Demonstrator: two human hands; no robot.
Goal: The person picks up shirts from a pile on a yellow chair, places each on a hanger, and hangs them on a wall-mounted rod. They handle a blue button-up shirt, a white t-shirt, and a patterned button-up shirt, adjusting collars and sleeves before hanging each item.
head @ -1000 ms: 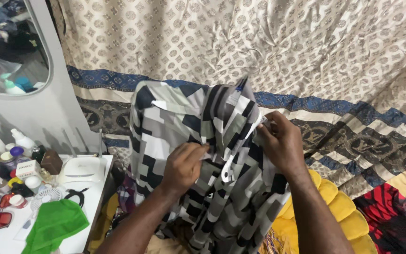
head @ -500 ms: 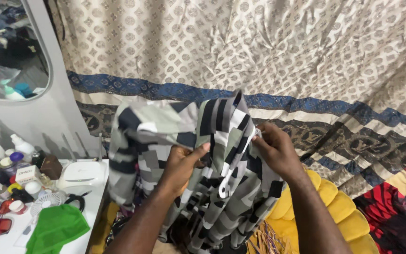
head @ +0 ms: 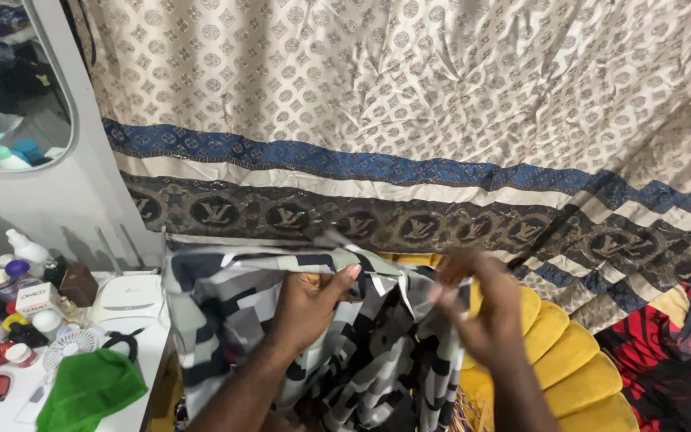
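Two hands work one garment; left to right: white table [head: 141, 404] at far left edge carries bottles, small jars, a white router-like box [head: 128, 296], a small white fan [head: 68, 348] and a green cloth [head: 89, 388] lying crumpled near the table's front. Mirror [head: 13, 88] on the grey wall above. Next, the camouflage shirt [head: 225, 320], grey, black and white blocks, held up in the air in front of the patterned curtain [head: 409, 120], its lower part hanging down out of frame. Left hand [head: 309, 304] is clamped on the shirt's top edge, thumb over the fabric, fingers behind it. Right hand [head: 481, 312] is blurred, fingers curled together near the shirt's right top edge; looks pinched on fabric, but cannot tell for sure. Yellow cushioned seat [head: 557, 360] just behind the right hand, red and black fabric [head: 665, 376] at far right. Judgement: to handle it well, keep both grips on the same top edge, pull them apart level so the cloth goes taut and flat, and keep the hanging part off the table clutter.
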